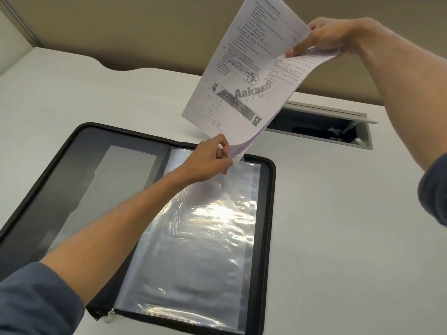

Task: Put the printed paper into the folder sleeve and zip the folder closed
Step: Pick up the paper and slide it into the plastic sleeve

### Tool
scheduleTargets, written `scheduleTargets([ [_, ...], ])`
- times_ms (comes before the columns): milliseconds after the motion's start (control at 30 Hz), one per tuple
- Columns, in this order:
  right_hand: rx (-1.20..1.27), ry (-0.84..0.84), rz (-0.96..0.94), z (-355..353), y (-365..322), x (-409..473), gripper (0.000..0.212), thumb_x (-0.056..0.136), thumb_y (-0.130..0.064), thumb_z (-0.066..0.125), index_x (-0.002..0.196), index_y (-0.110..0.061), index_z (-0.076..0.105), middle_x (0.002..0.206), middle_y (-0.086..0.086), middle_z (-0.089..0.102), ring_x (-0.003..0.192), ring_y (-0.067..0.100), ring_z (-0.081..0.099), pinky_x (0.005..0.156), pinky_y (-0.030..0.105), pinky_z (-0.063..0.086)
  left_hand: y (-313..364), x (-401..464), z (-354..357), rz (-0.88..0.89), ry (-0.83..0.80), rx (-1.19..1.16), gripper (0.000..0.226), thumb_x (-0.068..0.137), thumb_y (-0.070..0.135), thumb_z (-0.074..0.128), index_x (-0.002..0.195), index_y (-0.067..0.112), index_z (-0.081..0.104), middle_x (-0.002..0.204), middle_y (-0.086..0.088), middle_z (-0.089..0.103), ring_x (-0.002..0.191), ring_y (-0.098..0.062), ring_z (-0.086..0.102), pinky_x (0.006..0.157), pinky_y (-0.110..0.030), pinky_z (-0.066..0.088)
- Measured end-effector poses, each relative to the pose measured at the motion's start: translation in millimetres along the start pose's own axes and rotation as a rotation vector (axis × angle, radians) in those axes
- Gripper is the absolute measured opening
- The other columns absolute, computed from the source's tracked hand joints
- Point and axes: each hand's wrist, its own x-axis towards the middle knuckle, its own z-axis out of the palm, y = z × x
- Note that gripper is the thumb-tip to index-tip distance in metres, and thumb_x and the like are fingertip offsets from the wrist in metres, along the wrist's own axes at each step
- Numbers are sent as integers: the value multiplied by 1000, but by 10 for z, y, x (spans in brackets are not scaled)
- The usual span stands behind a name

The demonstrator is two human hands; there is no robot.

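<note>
A black zip folder [60, 151] lies open on the white desk. Its right half carries a clear plastic sleeve [200, 233] that shines under the light. The printed paper [246, 68], several sheets with text and a grey logo, hangs tilted in the air above the sleeve's far edge. My right hand [326, 37] pinches the paper's upper edge, high up. My left hand [212, 158] pinches the sleeve's top edge right where the paper's lower corner meets it. The zip pull [110, 314] lies at the folder's near edge.
An open cable hatch [321, 126] with a raised lid is sunk into the white desk [338, 213] behind the folder on the right. A beige partition wall [145, 27] stands along the desk's back edge. The folder's left half holds a clear window pocket [121, 175].
</note>
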Motion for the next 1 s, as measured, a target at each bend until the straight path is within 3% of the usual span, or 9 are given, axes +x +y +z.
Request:
scheduleTargets([
  [200,11,-3,2,-2,-12,2,13,88,-16,68,101,-19,70,101,-10,70,84,7,66,64,15,50,-15,16,12,-17,-26,-32,32,69,33,54,96,20,43,60,-1,71,61,-13,60,67,-30,44],
  [333,29,-5,-4,-6,-10,6,10,89,-15,67,91,-24,71,97,-11,70,83,9,66,56,9,51,-16,22,13,5,-29,-33,23,76,20,54,99,19,56,59,-3,70,58,-10,62,67,-26,45],
  [433,16,-12,-8,-3,-1,28,11,88,-16,68,90,-26,72,98,-12,71,84,8,66,62,13,52,-7,26,3,43,-82,-17,16,81,12,55,89,13,69,61,-3,70,62,-12,65,72,-24,49],
  [567,-5,-37,-7,23,-49,93,11,88,-18,69,87,-28,74,94,-14,73,82,7,68,62,14,54,0,20,6,41,-154,26,22,88,11,52,86,13,74,79,-11,71,81,-24,66,80,-31,50],
  [700,-41,-97,-25,50,-150,173,14,89,-18,67,85,-30,74,82,-21,74,69,0,70,54,9,51,15,37,-5,40,-165,50,28,87,22,48,87,14,74,82,4,72,83,-10,63,78,-25,44],
  [767,-55,-131,-37,71,-200,218,13,89,-17,67,89,-29,73,83,-20,74,70,-1,70,55,9,51,-25,66,-52,54,12,63,23,89,26,52,89,15,72,86,4,72,85,-11,64,79,-28,47],
  [833,-81,-149,-33,102,-232,260,12,88,-17,68,93,-26,73,87,-16,75,72,3,71,57,11,53,-120,133,-183,100,375,132,24,87,31,59,103,16,67,100,1,69,92,-13,60,84,-31,47],
  [900,-101,-163,-24,129,-244,293,13,87,-17,69,98,-22,73,92,-11,75,76,6,71,58,13,54,-233,234,-387,90,639,196,51,81,37,65,126,15,53,124,-4,56,114,-16,50,95,-29,40],
  [1000,-118,-183,-17,170,-261,309,11,87,-18,69,95,-23,73,91,-11,76,74,6,72,57,14,54,-341,456,-737,-122,571,-47,89,79,37,74,149,15,24,138,-4,45,126,-18,42,100,-30,35],
])
